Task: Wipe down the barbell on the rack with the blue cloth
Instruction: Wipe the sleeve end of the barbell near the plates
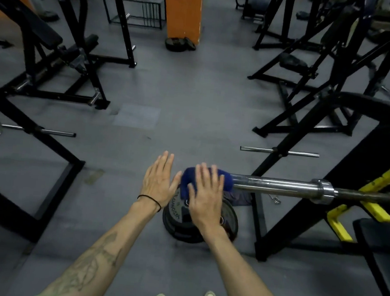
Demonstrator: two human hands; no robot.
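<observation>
Right hand [205, 196] lies flat with fingers straight and slightly spread, pressing on the blue cloth [206, 179], which is draped over the free end of the barbell [277, 184]; no curl around the sleeve. Left hand [158, 180] is also flat with fingers straight and together, just beside the cloth's left edge, holding nothing; contact with the cloth can't be confirmed. Barbell runs horizontally to the right onto the rack [308, 177] with yellow hooks, and a stack of weight plates [176, 218] sits on the floor directly below the hands.
</observation>
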